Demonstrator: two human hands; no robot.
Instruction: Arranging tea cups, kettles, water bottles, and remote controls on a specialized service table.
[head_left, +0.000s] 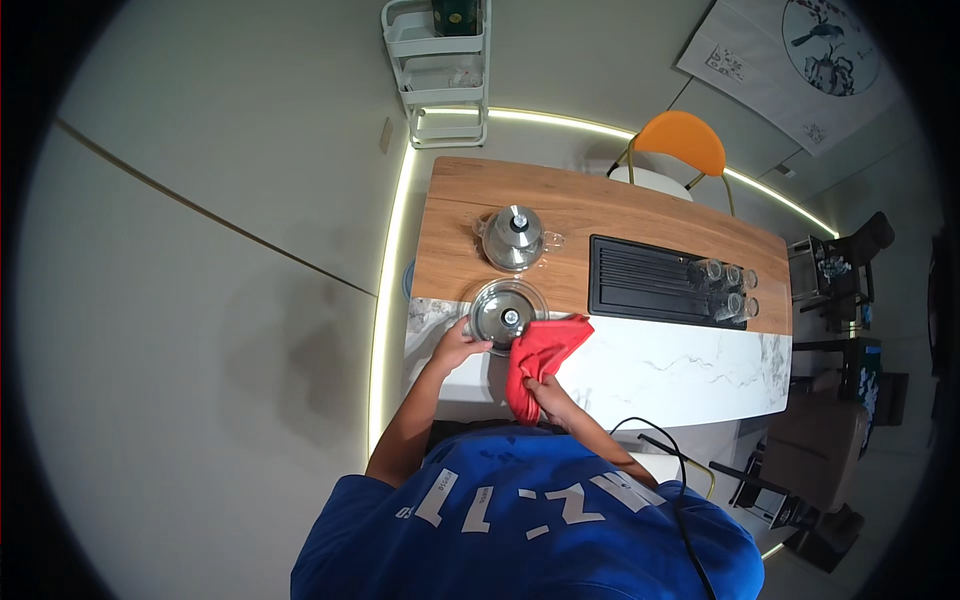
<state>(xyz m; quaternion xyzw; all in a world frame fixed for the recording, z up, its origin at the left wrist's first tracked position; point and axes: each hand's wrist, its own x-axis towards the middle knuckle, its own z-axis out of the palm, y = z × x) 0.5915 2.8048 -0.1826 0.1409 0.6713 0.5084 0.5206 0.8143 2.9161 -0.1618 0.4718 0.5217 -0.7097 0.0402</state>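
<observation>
My left hand (456, 347) grips the near left side of a clear glass pot (498, 300), which has a lid with a round knob. In my right hand (549, 395) is a bunched red cloth (547, 345). The cloth's upper part lies against the pot's right edge and covers some of it. Just beyond, a glass teapot (513, 251) with a steel lid and black-ringed knob stands on the wooden part of the table.
The table (555, 187) joins wood to a white marbled strip (660, 367). A black tray (637, 274) to the right holds several upturned glasses (724, 306). Past the far edge are an orange-backed chair (681, 139) and a white shelf cart (439, 94). A black cable (679, 480) crosses my right side.
</observation>
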